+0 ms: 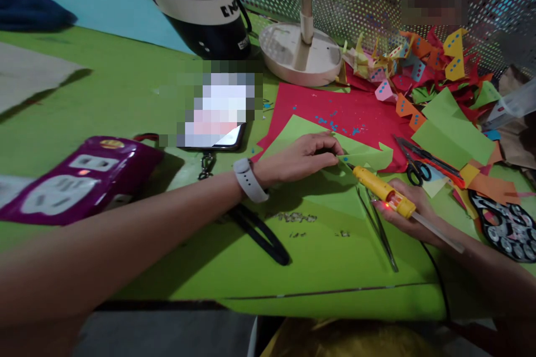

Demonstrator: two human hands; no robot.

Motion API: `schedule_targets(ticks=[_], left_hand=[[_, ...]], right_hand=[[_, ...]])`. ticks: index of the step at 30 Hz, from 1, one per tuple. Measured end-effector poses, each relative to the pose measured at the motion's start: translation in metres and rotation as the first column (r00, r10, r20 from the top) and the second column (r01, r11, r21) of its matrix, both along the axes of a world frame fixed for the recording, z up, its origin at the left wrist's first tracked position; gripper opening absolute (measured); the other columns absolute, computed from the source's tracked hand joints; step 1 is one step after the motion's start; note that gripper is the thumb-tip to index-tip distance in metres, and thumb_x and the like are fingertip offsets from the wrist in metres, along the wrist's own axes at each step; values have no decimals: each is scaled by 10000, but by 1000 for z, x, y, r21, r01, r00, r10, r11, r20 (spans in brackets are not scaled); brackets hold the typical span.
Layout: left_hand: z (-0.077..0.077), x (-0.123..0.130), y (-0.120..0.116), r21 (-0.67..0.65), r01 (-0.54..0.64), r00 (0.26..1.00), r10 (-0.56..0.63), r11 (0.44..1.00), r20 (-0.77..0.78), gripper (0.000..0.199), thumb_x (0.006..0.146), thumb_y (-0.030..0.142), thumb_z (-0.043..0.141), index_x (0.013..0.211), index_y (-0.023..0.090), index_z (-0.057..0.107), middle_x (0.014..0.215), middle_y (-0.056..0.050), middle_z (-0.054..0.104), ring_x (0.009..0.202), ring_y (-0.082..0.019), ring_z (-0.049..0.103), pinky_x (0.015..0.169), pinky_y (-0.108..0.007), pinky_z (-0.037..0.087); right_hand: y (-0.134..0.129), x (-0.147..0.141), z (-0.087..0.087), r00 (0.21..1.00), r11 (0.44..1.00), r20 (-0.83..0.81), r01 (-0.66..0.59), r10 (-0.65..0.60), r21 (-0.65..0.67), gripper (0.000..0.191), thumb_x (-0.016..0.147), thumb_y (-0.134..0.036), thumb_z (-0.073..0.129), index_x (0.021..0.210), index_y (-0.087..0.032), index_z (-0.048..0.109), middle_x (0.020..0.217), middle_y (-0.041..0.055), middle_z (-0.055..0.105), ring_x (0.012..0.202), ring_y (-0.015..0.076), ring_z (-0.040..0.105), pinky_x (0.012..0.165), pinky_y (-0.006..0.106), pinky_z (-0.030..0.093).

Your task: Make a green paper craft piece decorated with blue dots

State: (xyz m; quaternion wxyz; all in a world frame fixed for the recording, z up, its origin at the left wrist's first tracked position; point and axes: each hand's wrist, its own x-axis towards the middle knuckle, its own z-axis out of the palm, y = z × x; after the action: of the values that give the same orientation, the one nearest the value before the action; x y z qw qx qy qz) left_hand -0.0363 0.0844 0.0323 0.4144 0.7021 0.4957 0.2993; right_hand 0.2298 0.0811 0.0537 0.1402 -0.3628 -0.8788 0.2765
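My right hand (404, 206) is closed around a yellow hot glue gun (372, 183) with a lit red light and a glue stick poking out its back. The gun's nozzle points left, at or close to a small folded green paper piece (368, 157) with a blue dot. My left hand (307, 155), wearing a pale watch band on its wrist, pinches that piece between thumb and fingers. Beneath it lies a larger green paper sheet (301, 125), partly over a red sheet (318, 97) sprinkled with blue bits. Metal tweezers (379, 228) lie just left of my right hand.
Scissors (414, 170), an orange cutter (446, 168) and a pile of dotted paper shapes (419, 67) lie to the right. A fan base (301, 56), a black bottle (188, 5), a phone (221, 111) and a purple power socket (87, 178) surround the work. Tiny gems (297, 216) lie in front.
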Motion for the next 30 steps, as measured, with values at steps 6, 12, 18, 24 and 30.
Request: schedule_targets(ticks=[6,12,18,24,30], left_hand=[[1,0,0,-4,-6,1000,6,1000,-8,228,812,387,505,843,193,620,870,-30,641,1015,-234,599,914,-375,460],[2,0,-1,-9,-10,1000,10,1000,-2,210,816,373,511,845,197,621,883,-33,659,1019,-233,605,916,-369,458],[3,1,-1,-14,-18,1000,18,1000,-8,228,800,397,512,824,195,614,881,-40,651,985,-238,608,900,-371,458],[2,1,-1,-28,-11,1000,11,1000,-13,230,803,401,511,834,195,607,858,-39,645,953,-240,609,872,-372,470],[3,1,-1,-28,-17,1000,16,999,-12,244,812,407,512,862,192,615,845,-35,645,820,-197,597,774,-329,477]], right_hand=[[0,-2,0,1000,1000,-28,-2,3,29,312,883,-463,538,720,-250,379,563,-60,398,449,100,375,434,257,307],[0,-4,2,999,996,-40,-21,25,82,271,893,-401,523,716,-250,384,566,-61,413,435,94,396,422,244,310],[1,-1,-6,994,983,-78,-59,73,171,223,887,-347,564,744,-230,439,567,-62,464,429,84,415,425,217,314],[7,18,-7,989,815,-93,-40,114,577,241,822,-383,648,939,-213,523,726,18,626,562,152,566,511,263,395],[12,57,16,989,739,-24,126,-147,662,274,805,-411,687,942,-229,534,783,42,640,631,184,596,553,289,430]])
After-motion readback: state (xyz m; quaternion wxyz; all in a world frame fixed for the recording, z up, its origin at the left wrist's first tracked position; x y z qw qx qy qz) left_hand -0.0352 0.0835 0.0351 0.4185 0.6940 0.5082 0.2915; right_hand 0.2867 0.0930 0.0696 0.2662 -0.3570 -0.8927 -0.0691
